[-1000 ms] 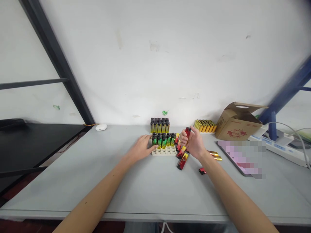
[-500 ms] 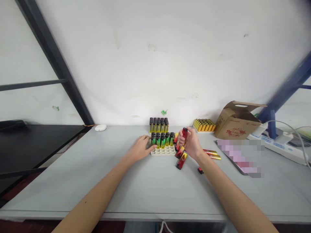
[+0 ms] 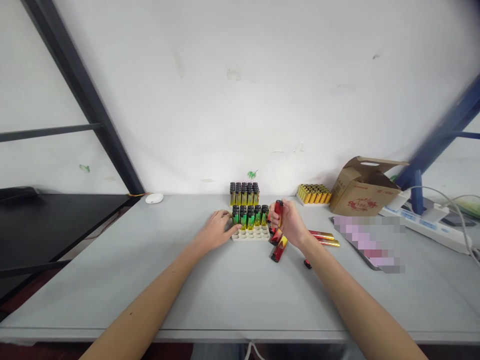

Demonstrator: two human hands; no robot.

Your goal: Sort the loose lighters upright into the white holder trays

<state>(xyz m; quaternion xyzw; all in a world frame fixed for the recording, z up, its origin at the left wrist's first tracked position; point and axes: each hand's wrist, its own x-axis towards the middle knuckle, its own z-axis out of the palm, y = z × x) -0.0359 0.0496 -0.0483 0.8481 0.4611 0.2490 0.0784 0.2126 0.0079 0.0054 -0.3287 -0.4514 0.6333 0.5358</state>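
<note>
In the head view, my right hand (image 3: 291, 224) is closed round a red lighter (image 3: 278, 209), held nearly upright just right of a white slotted tray (image 3: 249, 236). Green-and-yellow lighters with black tops (image 3: 243, 219) stand in the tray's back rows, while its front holes show. My left hand (image 3: 215, 230) grips the tray's left end, thumb at the front and fingers farther back against the lighters. Below my right hand, red-and-yellow lighters (image 3: 279, 249) lie loose on the table. More red-and-gold lighters (image 3: 326, 239) lie beyond my right wrist, one partly hidden by my forearm.
Behind the tray stands another block of black-topped lighters (image 3: 244, 192). Farther right are a tray of yellow cylinders (image 3: 314, 194), an open cardboard box (image 3: 363, 192), a blurred flat device (image 3: 365, 242) and a power strip (image 3: 435, 227). A white case (image 3: 154, 198) sits at the back left.
My right hand has moved a little left with the red lighter, closer to the tray. My left hand stays at the tray's left end.
</note>
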